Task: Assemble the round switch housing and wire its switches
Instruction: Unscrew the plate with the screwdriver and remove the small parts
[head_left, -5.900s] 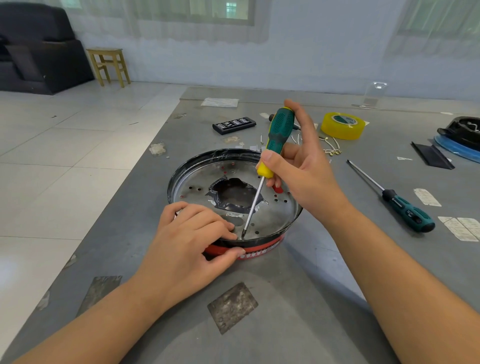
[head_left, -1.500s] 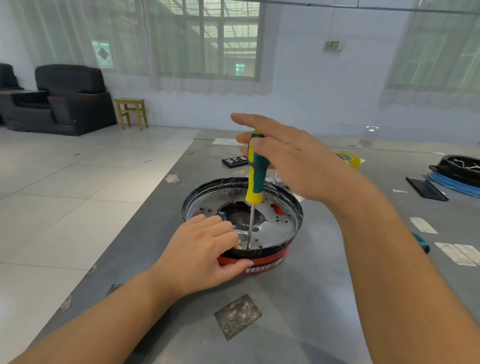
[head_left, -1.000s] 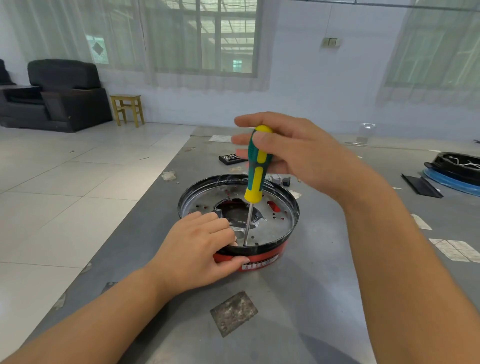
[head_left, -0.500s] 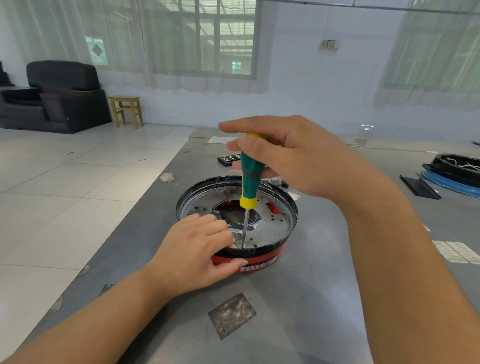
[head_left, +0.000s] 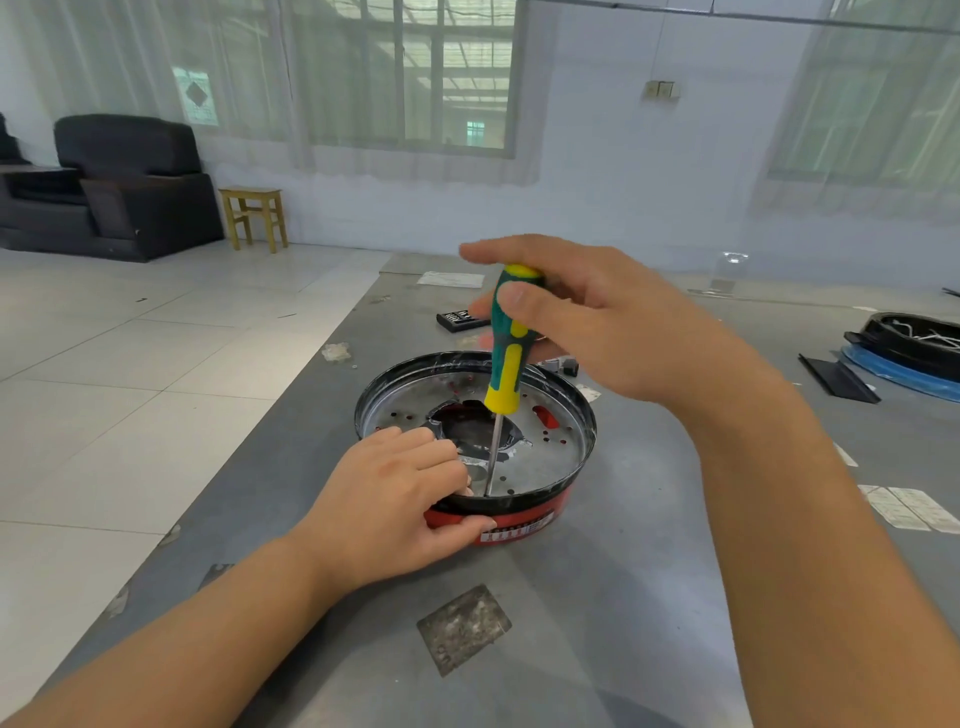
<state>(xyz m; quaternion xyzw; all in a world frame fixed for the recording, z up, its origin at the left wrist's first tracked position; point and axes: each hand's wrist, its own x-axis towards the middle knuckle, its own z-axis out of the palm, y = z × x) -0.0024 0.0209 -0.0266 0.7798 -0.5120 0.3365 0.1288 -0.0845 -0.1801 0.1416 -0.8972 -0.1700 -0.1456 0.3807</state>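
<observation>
right hand (head_left: 613, 332) — holds screwdriver (head_left: 506, 358) | left hand (head_left: 395, 509) — grips housing (head_left: 545, 467)

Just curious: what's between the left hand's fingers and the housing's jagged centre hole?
Head view: the green-and-yellow screwdriver's thin metal shaft, beside the left hand, on the round black-and-red housing.

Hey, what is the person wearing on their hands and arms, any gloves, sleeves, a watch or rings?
Nothing shows. The left hand and right hand are bare, with no gloves or rings in view. Both forearms are uncovered up to the edge of the picture: no sleeves, watch, bracelet or markings. The fingernails look short and plain.
</observation>
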